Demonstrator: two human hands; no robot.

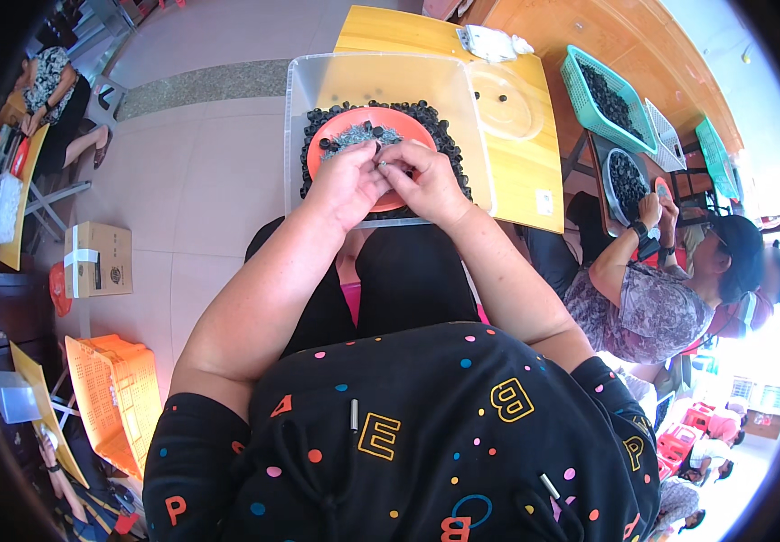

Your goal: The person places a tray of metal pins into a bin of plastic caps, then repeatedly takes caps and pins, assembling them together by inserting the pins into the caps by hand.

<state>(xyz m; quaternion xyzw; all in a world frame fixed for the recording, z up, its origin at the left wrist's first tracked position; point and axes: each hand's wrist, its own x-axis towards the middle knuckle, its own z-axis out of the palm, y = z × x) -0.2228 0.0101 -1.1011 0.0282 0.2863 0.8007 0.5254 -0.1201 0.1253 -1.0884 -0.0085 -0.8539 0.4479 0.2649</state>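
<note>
My left hand [347,183] and my right hand [428,183] meet with fingertips pinched together over a round orange-red plate [415,128]. A tiny silvery piece [383,163] shows at the right fingertips, and something dark sits by the left ones; both are too small to name. On the plate lies a heap of small grey metal pieces [347,138], with a few black knob-like parts [377,132] on top. The plate rests on many more black knob-like parts [451,152] inside a clear plastic box [376,72]. My hands hide the plate's near side.
The box stands partly on a yellow wooden table [530,135] bearing a clear round lid [503,101] and a white bag [494,43]. To the right, a person [643,298] works beside a green basket [609,99] of black parts. A cardboard carton [101,260] and orange crate [117,397] stand left.
</note>
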